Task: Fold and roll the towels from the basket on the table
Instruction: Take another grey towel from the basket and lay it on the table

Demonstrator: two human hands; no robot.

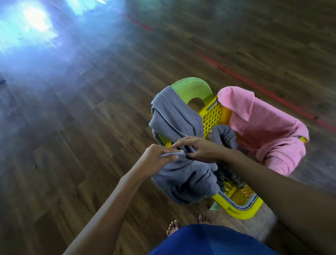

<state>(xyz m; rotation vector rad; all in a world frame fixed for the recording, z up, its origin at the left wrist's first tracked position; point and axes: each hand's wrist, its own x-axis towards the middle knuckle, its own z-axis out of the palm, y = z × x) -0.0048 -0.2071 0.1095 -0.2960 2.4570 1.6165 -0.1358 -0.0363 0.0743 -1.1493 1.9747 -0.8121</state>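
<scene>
The person is standing barefoot on the wooden floor, over a yellow basket that is sitting on a green plastic stool. Both hands are pinching the edge of a grey towel. The left hand is gripping it with curled fingers, and the right hand is pinching it just beside. This towel is hanging over the basket's left rim. A pink towel is hanging over the right side, and a rolled grey towel is lying inside.

Dark wood-plank floor crossed by a red line, with bright light glare reflecting off it far left.
</scene>
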